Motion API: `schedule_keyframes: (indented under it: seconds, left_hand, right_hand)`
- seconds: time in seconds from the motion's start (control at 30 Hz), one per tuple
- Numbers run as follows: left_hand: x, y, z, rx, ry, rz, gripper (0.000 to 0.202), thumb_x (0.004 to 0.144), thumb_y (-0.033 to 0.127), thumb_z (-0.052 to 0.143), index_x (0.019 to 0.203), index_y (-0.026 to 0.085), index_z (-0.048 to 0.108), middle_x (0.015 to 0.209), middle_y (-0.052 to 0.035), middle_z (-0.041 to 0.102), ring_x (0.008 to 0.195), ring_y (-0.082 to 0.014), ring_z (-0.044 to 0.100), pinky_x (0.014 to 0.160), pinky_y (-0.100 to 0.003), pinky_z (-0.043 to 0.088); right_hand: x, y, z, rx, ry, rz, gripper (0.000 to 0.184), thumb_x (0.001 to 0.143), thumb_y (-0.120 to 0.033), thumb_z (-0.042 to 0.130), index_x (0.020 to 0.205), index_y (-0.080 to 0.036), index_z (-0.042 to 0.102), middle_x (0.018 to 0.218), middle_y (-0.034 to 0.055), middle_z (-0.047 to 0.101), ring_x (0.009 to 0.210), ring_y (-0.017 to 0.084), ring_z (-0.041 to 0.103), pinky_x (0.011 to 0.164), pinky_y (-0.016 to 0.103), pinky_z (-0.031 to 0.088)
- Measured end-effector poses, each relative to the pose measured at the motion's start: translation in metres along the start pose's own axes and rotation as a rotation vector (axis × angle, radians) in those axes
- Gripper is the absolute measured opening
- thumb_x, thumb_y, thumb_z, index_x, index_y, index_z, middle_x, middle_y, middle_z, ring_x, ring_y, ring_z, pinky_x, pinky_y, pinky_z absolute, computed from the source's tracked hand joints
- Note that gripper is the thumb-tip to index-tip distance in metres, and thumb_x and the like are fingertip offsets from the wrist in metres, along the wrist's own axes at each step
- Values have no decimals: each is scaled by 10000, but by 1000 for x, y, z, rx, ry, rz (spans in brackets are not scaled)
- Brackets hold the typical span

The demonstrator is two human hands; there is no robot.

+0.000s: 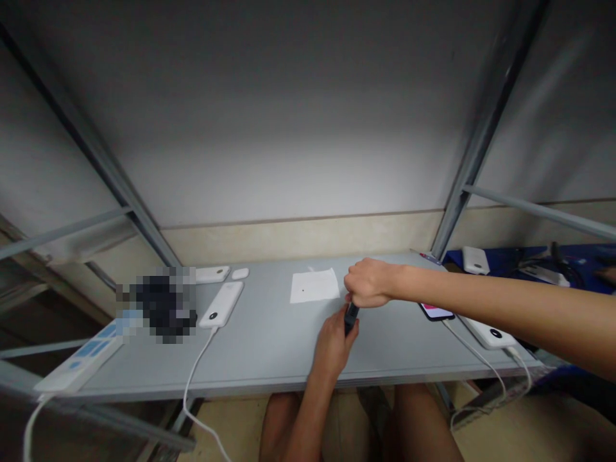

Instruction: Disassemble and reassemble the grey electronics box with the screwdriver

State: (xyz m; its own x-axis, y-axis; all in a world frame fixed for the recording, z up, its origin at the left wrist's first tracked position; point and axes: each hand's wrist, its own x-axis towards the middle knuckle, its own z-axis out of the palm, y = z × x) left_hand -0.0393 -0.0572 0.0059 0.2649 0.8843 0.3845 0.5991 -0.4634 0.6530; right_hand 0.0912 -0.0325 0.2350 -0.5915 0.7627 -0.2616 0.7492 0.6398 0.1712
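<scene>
A small dark grey object (351, 317) is held upright over the front middle of the table. My left hand (333, 340) is closed around its lower part, with the thumb on the right side. My right hand (369, 282) is a fist at its upper end, and the fingers there hide what they grip. Just left of my right hand lies a white sheet of paper (315, 287) with a small dark dot on it. The object's exact kind is not clear.
White power banks (222, 305) with cables lie at left and right (486, 335). A phone (437, 312) lies under my right forearm. A white power strip (86, 359) and a pixelated dark shape (166, 305) are at the left. Metal posts (462, 192) frame the grey table (269, 359).
</scene>
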Motion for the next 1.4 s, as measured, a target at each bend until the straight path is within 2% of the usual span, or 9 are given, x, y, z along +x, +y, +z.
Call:
schedule_keyframes:
  seconds: [0.1, 0.2, 0.33, 0.43, 0.6, 0.77, 0.97, 1.4]
  left_hand:
    - [0, 1, 0, -12, 6, 16, 387, 1016, 306, 526, 1388, 203, 557, 1187, -121, 732, 1063, -306, 707, 926, -435, 558]
    - [0, 2, 1, 41, 25, 1, 382, 1023, 337, 512, 1378, 203, 558, 1170, -116, 733, 1050, -300, 706, 927, -439, 562]
    - [-1, 5, 1, 76, 42, -3, 356, 1020, 329, 507, 1351, 209, 560, 1161, -109, 731, 1058, -291, 702, 939, -437, 562]
    - [-1, 7, 0, 70, 41, -14, 337, 1006, 296, 517, 1327, 202, 562, 1173, -112, 727, 1069, -289, 698, 950, -438, 557]
    - [0, 9, -2, 46, 50, -82, 312, 989, 301, 540, 1282, 204, 584, 1124, -109, 736, 1044, -292, 701, 930, -424, 558]
    - [0, 8, -1, 34, 64, -126, 268, 980, 324, 553, 1200, 188, 621, 1051, -121, 742, 1000, -310, 706, 889, -426, 564]
    - [-1, 7, 0, -24, 104, -100, 267, 963, 314, 577, 1206, 216, 627, 1064, -110, 738, 1009, -301, 700, 909, -428, 559]
    - [-1, 9, -5, -63, 90, -118, 257, 954, 291, 579, 1193, 214, 633, 1082, -110, 738, 1021, -299, 695, 924, -434, 555]
  right_hand:
    - [-1, 4, 0, -13, -53, 2, 421, 939, -366, 533, 1041, -80, 825, 1022, 254, 785, 980, 333, 762, 788, 365, 513]
    - [-2, 12, -5, -21, -53, -43, 383, 945, -370, 543, 1047, -135, 828, 1028, 215, 796, 991, 331, 760, 770, 357, 509]
    - [13, 22, -3, 7, 68, -13, 358, 986, -375, 513, 1080, -193, 806, 1055, 166, 802, 1022, 321, 754, 783, 349, 507]
    - [39, 17, 15, 46, 177, 17, 406, 1046, -389, 421, 1185, -195, 750, 1106, 166, 791, 1067, 314, 743, 832, 359, 513]
    - [84, -6, 56, 64, 158, 47, 442, 1083, -400, 357, 1241, -165, 696, 1157, 189, 771, 1102, 302, 734, 877, 367, 519]
    - [107, -17, 75, 85, 148, 85, 449, 1087, -380, 341, 1231, -132, 686, 1164, 206, 763, 1098, 305, 736, 858, 369, 527]
    - [118, -13, 80, 89, 129, 91, 454, 1082, -378, 346, 1229, -131, 698, 1163, 207, 763, 1095, 299, 738, 855, 362, 525]
    - [125, -8, 89, 113, 149, 102, 454, 1072, -383, 344, 1216, -139, 699, 1148, 207, 764, 1080, 327, 737, 847, 389, 521]
